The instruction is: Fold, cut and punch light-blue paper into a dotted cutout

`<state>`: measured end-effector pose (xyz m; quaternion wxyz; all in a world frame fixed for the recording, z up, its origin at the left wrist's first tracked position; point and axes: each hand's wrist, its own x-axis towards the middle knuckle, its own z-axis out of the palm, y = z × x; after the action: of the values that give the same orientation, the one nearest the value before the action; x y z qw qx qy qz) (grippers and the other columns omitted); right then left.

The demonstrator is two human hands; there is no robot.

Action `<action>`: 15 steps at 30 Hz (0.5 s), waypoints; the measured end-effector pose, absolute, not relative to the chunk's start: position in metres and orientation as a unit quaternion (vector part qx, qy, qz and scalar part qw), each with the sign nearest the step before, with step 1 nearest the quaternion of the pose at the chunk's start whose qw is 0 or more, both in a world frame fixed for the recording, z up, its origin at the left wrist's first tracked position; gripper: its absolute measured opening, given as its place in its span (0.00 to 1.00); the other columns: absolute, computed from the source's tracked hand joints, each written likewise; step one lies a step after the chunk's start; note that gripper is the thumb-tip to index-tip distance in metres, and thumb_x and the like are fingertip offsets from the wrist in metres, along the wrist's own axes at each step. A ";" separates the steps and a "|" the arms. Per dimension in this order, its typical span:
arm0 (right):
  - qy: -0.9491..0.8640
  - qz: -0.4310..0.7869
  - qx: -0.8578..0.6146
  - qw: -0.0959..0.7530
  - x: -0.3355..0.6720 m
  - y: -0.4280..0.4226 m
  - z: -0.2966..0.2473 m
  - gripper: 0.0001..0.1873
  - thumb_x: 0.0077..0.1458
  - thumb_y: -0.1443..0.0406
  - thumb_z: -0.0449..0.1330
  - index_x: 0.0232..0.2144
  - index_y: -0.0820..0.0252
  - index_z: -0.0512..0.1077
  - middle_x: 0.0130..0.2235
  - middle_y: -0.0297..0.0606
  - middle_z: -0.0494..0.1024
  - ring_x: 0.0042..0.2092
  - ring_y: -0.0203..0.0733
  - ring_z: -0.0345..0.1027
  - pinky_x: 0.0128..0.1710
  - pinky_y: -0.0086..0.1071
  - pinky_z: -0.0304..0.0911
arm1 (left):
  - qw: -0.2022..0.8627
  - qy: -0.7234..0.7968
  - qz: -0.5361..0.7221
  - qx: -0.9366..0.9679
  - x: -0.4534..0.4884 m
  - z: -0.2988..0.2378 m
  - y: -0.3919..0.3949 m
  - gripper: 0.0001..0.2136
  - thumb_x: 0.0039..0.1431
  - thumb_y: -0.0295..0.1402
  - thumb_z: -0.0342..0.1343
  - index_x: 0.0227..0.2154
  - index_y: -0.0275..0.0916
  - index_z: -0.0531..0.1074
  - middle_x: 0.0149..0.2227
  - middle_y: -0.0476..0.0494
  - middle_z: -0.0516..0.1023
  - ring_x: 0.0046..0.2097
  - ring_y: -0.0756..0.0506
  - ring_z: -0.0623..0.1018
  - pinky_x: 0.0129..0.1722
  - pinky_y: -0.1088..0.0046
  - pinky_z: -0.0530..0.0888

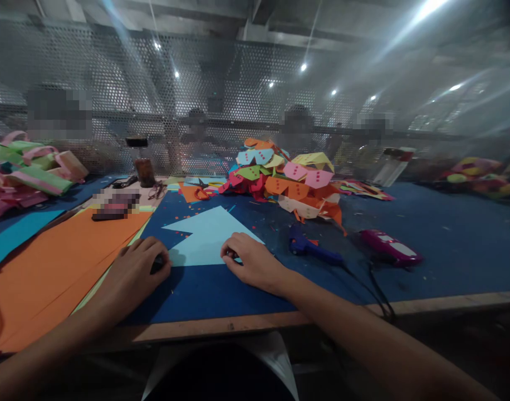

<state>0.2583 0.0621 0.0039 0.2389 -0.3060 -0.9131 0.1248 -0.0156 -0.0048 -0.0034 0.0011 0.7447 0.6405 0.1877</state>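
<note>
Pale blue, sharp-cornered paper (207,239) lies at the frame's centre on the dark blue tabletop (196,298), best steadied with light, even pressure from the loosely curled left hand (144,257) and right hand (250,257), though I can't tell whether either grips anything.

Your right hand (249,256) covers part of pale-blue paper (200,245); dark patch (157,264) inside your left hand's (144,262) curl unclear. Orange sheets (63,267), pink-green pile (27,172) run off left edge. Dark flat item (115,207) pixelated; far-right pile (480,175) blurred.
</note>
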 end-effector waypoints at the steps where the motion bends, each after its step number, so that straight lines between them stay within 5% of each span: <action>1: -0.913 0.125 -0.306 0.239 0.258 0.062 0.004 0.06 0.58 0.74 0.58 0.35 0.61 0.71 0.35 0.37 0.72 0.39 0.41 0.64 0.42 0.33 0.59 | 0.001 0.639 0.189 0.746 -0.016 -0.004 -0.005 0.08 0.62 0.38 0.50 0.31 0.43 0.69 0.40 0.45 0.75 0.44 0.38 0.73 0.43 0.59 0.64; 15: -0.914 0.124 -0.302 0.242 0.258 0.064 0.002 0.06 0.57 0.74 0.59 0.35 0.61 0.71 0.35 0.37 0.72 0.39 0.41 0.64 0.42 0.33 0.60 | 0.001 0.652 0.178 0.737 -0.020 0.000 -0.007 0.09 0.61 0.40 0.48 0.30 0.44 0.69 0.39 0.44 0.76 0.44 0.36 0.73 0.44 0.57 0.64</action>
<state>0.2577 0.0636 0.0021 0.2420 -0.3015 -0.9139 0.1236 -0.0200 -0.0075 0.0000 0.0013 0.7374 0.6517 0.1775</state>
